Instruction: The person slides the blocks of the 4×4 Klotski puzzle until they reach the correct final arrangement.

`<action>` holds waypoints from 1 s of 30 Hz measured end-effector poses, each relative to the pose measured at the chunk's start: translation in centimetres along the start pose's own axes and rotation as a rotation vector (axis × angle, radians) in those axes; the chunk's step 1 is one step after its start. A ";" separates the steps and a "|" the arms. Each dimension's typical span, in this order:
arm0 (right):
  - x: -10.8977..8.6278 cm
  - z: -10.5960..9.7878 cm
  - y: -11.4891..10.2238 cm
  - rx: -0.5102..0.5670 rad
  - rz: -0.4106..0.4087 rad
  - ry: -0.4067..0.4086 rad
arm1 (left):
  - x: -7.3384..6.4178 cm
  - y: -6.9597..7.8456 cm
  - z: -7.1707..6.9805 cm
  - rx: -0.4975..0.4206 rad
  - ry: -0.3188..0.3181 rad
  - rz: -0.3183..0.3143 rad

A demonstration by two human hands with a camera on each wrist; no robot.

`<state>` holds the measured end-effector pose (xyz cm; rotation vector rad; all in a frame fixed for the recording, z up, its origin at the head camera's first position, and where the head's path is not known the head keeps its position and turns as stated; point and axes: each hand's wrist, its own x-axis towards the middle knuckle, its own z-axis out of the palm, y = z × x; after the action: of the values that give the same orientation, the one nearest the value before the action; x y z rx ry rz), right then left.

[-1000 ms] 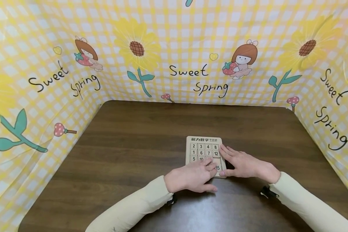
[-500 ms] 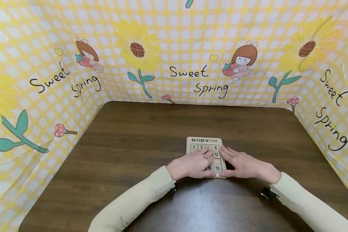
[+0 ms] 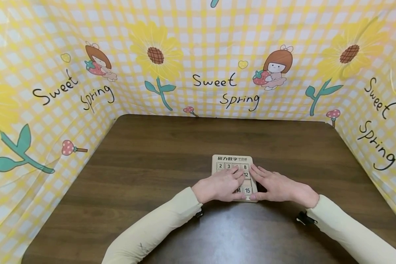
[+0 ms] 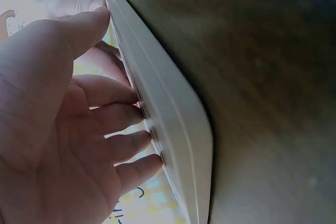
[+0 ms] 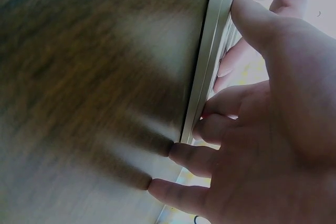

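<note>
A flat wooden number sliding puzzle (image 3: 232, 158) with a pale frame lies on the table. My left hand (image 3: 222, 185) is over its left and middle tiles, fingertips touching the tile faces and thumb by the near edge. Tiles 2, 3, 8, 12, 14 and 15 (image 3: 247, 190) show; the others are hidden under that hand. Below the 12 is a gap without a tile. My right hand (image 3: 275, 187) rests along the right side, thumb on the near right corner. In the right wrist view, two fingers touch the puzzle's edge (image 5: 210, 51) and two reach the tabletop.
A dark wood-grain table (image 3: 151, 146) surrounds the puzzle. Behind it and on both sides hangs a yellow checked cloth (image 3: 198, 44) with printed flowers and lettering. Both forearms wear pale sleeves (image 3: 155, 223), with a black device at each wrist.
My left hand has moved away from me up the board, from the lower tiles to the upper middle ones, uncovering 14. Over the last half second it barely shifts. The right hand stays put.
</note>
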<state>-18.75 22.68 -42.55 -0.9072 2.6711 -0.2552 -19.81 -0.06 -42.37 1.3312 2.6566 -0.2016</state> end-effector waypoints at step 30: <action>0.1 0.3 0.0 -0.019 -0.007 0.034 | -1.2 1.0 -0.7 0.013 0.004 0.038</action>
<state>-18.67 22.57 -42.86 -0.9263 2.7058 -0.2498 -18.40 -0.26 -41.51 1.3864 2.6356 -0.2124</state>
